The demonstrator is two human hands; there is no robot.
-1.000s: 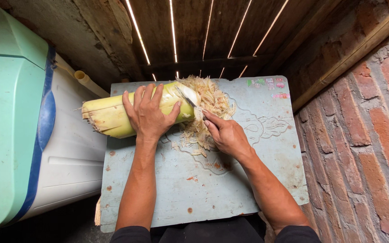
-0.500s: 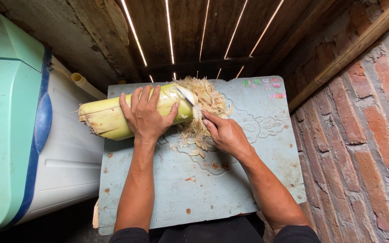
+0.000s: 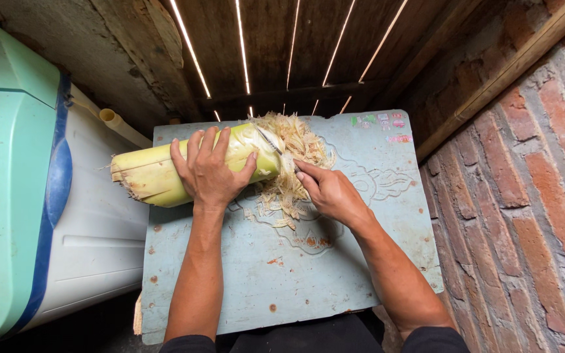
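A thick pale yellow-green plant stem [image 3: 155,173] lies on its side across the far left of a worn light-blue board [image 3: 308,287]. My left hand [image 3: 210,171] presses down on top of the stem near its cut end. My right hand [image 3: 331,193] grips a knife [image 3: 271,140] whose blade rests against the stem's cut face. A heap of thin pale shavings [image 3: 292,163] lies on the board under and behind the blade.
A mint-green and white plastic appliance [image 3: 17,196] stands close on the left, with the stem's end over it. A red brick wall [image 3: 531,196] runs along the right. Dark wooden slats [image 3: 276,52] with light gaps stand behind the board.
Both hands and the stem stay in nearly the same place. The view has shifted slightly; the knife stays at the cut end.
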